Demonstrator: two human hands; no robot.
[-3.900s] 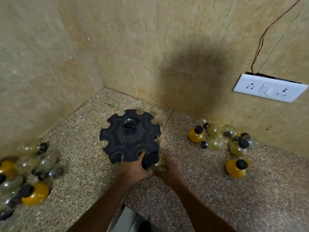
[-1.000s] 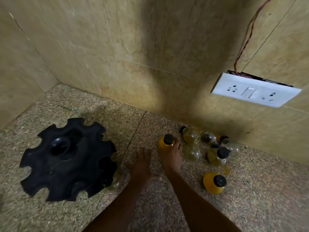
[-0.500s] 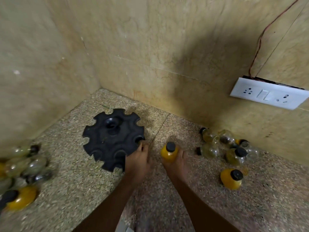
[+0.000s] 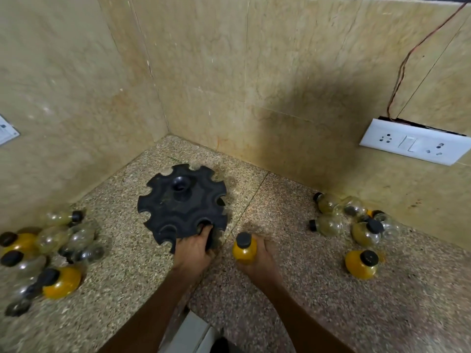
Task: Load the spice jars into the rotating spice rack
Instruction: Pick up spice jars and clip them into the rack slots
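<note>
The black rotating spice rack (image 4: pixel 178 207) stands in the counter's corner, its notched top facing up. My left hand (image 4: pixel 195 247) grips its near rim, fingers hooked into a notch. Just right of the rack, my right hand (image 4: pixel 260 261) is closed around a yellow spice jar (image 4: pixel 244 249) with a black cap, held upright. On the left lies a pile of clear and yellow jars (image 4: pixel 51 253). Another group of jars (image 4: pixel 354 222) sits at the right near the wall, with one yellow jar (image 4: pixel 360 264) apart from it.
Tiled walls (image 4: pixel 229 85) close the corner behind and left of the rack. A white switch plate (image 4: pixel 413 143) with a loose wire juts from the right wall. The speckled granite counter (image 4: pixel 280 314) runs to its near edge by my arms.
My right hand lifted a yellow jar from the right group and carried it toward the rack. My left hand returned to the rack's rim and gripped it. The view swung back left.
</note>
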